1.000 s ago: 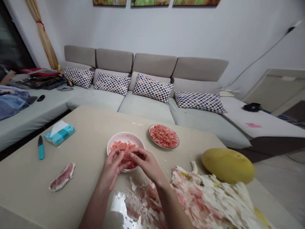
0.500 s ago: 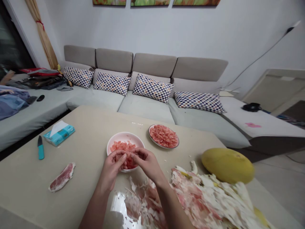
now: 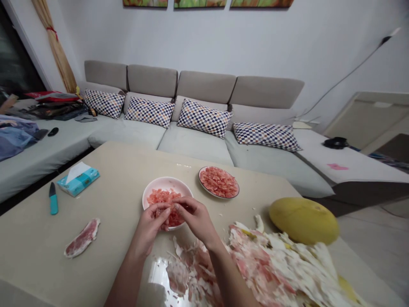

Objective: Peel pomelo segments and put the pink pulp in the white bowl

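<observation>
My left hand [image 3: 149,227] and my right hand [image 3: 197,218] are over the near side of a white bowl [image 3: 147,192], fingertips close together. Between the left thumb and fingers is a piece of pink pomelo flesh, partly hidden by the fingers. The right thumb and forefinger pinch at the same flesh. Loose pomelo pulp [image 3: 160,196] lies in the bowl beneath. Beyond it, to the right, a dark-rimmed plate [image 3: 237,195] carries a heap of similar pulp [image 3: 219,182].
A yellow pomelo [image 3: 303,219] sits at right behind a pile of peel and membranes [image 3: 271,268]. On the left lie a teal-handled knife [image 3: 53,202], a tissue pack [image 3: 79,181] and a pomelo segment [image 3: 82,238]. A sofa [image 3: 194,147] stands behind the table [image 3: 124,164].
My fingertips have parted slightly above the bowl, the right ones rising a little. The bowl, plate and peel pile stay in place; the view has shifted very slightly.
</observation>
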The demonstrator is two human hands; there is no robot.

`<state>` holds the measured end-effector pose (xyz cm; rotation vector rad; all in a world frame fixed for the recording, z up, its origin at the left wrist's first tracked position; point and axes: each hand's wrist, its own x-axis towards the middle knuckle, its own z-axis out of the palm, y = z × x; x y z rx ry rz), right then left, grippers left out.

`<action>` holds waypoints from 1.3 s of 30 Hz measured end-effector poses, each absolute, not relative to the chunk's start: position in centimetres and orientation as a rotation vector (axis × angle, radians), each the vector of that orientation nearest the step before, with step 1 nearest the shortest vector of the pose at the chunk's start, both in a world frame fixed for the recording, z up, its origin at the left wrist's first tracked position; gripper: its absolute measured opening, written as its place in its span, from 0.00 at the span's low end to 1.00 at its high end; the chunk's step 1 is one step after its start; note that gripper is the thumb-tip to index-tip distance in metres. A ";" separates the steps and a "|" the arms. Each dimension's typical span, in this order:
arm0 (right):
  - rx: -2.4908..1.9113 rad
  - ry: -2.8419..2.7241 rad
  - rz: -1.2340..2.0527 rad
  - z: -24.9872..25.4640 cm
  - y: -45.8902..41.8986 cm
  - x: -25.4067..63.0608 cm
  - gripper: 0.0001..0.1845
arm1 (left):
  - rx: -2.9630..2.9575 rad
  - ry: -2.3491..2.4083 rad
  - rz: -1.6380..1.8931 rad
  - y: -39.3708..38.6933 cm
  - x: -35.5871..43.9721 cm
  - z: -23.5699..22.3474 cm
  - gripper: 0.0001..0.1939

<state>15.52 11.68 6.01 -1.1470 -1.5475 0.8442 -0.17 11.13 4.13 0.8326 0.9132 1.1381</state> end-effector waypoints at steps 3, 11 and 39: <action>-1.189 -1.527 0.813 5.7 11.9 16.0 0.09 | 0.884 0.969 1.173 11.3 -0.2 4.1 0.19; -1.200 -1.634 0.702 5.7 11.6 15.7 0.11 | 0.658 0.824 1.284 11.5 0.0 3.7 0.19; -1.171 -1.602 0.948 7.0 10.8 15.4 0.08 | 0.959 0.847 1.205 11.3 -0.1 4.0 0.15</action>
